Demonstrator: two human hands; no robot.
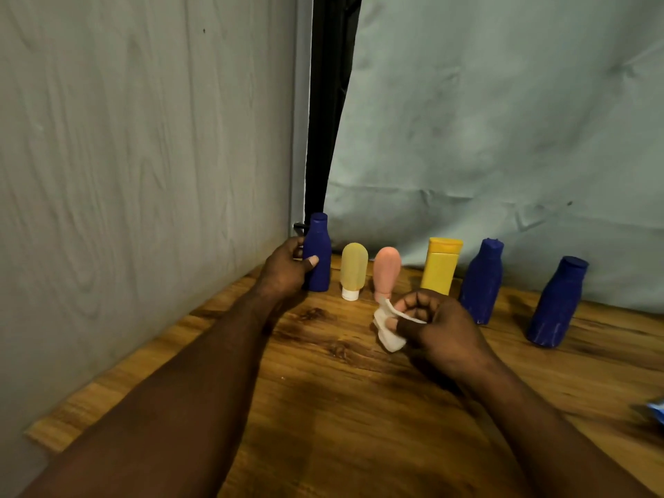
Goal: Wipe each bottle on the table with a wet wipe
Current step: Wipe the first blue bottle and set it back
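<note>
The left hand (287,269) grips the first blue bottle (318,255), thumb across its front and fingers curled round the far side; the bottle stands upright at the left end of the row, near the back corner of the table (323,407). The right hand (443,327) is held in front of the row, fingers curled, pinching a crumpled white wipe (388,330) that sticks out to its left, apart from every bottle. Behind the wipe stands a pink tube (386,269), cap down, partly hidden at its base by the wipe. Left of it, between it and the held bottle, a clear yellow tube (354,267) stands on its white cap. To the right of the pink tube come a yellow bottle (442,267), a second blue bottle (481,282) and, well apart at the end, a third blue bottle (557,303), all upright. A pale wood-grain panel (143,156) rises along the left, a pale cloth (503,120) hangs behind the row, and a blue packet (656,413) just shows at the right edge.
</note>
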